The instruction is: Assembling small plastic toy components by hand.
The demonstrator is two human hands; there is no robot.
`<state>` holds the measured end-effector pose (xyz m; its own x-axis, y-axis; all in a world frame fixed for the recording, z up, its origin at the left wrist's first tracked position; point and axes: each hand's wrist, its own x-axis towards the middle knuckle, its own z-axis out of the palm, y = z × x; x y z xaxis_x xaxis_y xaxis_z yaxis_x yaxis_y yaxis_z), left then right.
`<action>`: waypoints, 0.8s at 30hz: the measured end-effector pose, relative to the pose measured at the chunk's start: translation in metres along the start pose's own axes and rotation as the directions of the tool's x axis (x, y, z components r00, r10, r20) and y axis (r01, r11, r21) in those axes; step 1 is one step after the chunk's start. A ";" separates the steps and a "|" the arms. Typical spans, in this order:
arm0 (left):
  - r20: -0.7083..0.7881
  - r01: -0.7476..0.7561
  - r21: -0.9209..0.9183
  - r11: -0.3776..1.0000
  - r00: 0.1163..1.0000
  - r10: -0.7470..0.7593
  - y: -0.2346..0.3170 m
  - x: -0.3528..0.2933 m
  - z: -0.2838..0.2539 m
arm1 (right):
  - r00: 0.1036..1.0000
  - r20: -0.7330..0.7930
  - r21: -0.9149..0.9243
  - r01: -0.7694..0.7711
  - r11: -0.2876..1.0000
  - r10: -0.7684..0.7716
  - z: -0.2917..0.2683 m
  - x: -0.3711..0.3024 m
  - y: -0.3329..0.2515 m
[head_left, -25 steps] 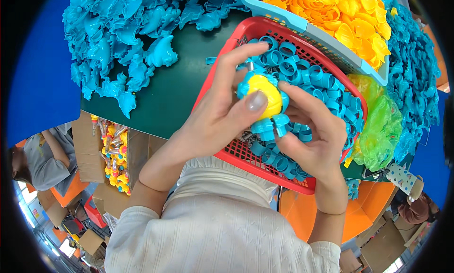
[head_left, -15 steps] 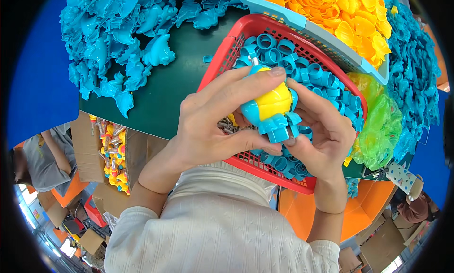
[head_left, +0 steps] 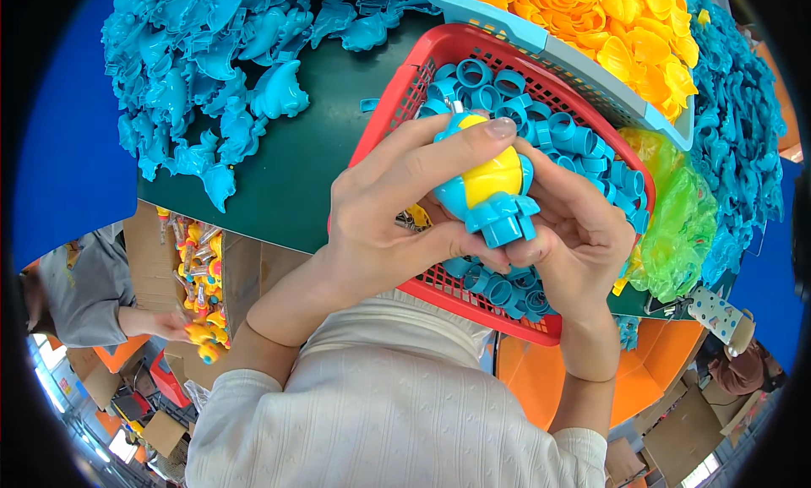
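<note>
Both my hands are closed round a small blue plastic toy figure [head_left: 494, 177] with a yellow belly, held over a red basket [head_left: 564, 329]. My left hand [head_left: 380, 205] grips it from the left, its forefinger lying across the yellow part and its thumb under the lower end. On the other side my right hand [head_left: 583, 226] pinches it, thumb at the blue foot-like end. A small metallic bit sticks up at the far end of the toy. Many blue plastic rings [head_left: 562, 129] fill the basket behind and below my fingers.
Blue shell pieces [head_left: 182, 91] are heaped at the far left of the dark green table [head_left: 338, 108]. A light-blue basket [head_left: 583, 65] holds yellow parts. Green plastic bag [head_left: 676, 226] and another blue heap [head_left: 743, 150] lie right. A co-worker's hand [head_left: 160, 323] is by a carton [head_left: 150, 260].
The toy has turned slightly in my fingers, and its blue lower end now looks closed up. At the left, the co-worker's hand has reached to the carton and holds a yellow toy.
</note>
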<state>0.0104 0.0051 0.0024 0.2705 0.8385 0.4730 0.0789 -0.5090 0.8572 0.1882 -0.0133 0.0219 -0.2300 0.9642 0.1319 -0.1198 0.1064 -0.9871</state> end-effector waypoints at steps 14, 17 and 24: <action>0.043 0.106 -0.322 0.941 0.994 -0.098 -0.002 -0.002 -0.007 | 0.998 0.043 -0.234 0.064 0.970 -0.056 -0.003 0.000 0.003; 0.049 0.083 -0.325 0.942 0.996 -0.071 -0.003 -0.002 -0.009 | 0.997 0.055 -0.204 0.061 0.977 -0.051 -0.001 0.000 0.005; 0.047 0.072 -0.367 0.927 0.997 -0.059 -0.005 -0.002 -0.010 | 0.998 0.043 -0.176 0.056 0.983 -0.050 0.003 0.002 0.003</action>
<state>0.0001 0.0079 -0.0013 0.3101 0.8570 0.4116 -0.2597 -0.3401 0.9038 0.1846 -0.0114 0.0193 -0.2650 0.9464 0.1845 0.0390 0.2017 -0.9787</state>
